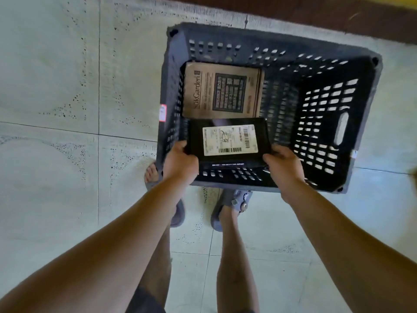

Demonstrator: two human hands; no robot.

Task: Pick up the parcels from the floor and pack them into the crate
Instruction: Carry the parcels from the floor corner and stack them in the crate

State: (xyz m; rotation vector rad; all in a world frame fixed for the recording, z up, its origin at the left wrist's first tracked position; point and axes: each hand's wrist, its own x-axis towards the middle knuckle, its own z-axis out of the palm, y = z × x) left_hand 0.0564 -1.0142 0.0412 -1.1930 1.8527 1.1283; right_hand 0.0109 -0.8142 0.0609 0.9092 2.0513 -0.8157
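Observation:
A dark perforated plastic crate (338, 123) stands on the tiled floor in front of me. A brown cardboard parcel (222, 91) with black print lies flat inside it at the far left. I hold a black parcel (228, 141) with a white shipping label over the crate's near left part. My left hand (179, 164) grips its near left corner. My right hand (283, 164) grips its near right corner.
My feet in grey sandals (228, 206) stand on the floor right at the crate's near wall. Pale floor tiles (67, 86) stretch to the left. A dark brown strip (293, 12) runs along the floor's far edge behind the crate.

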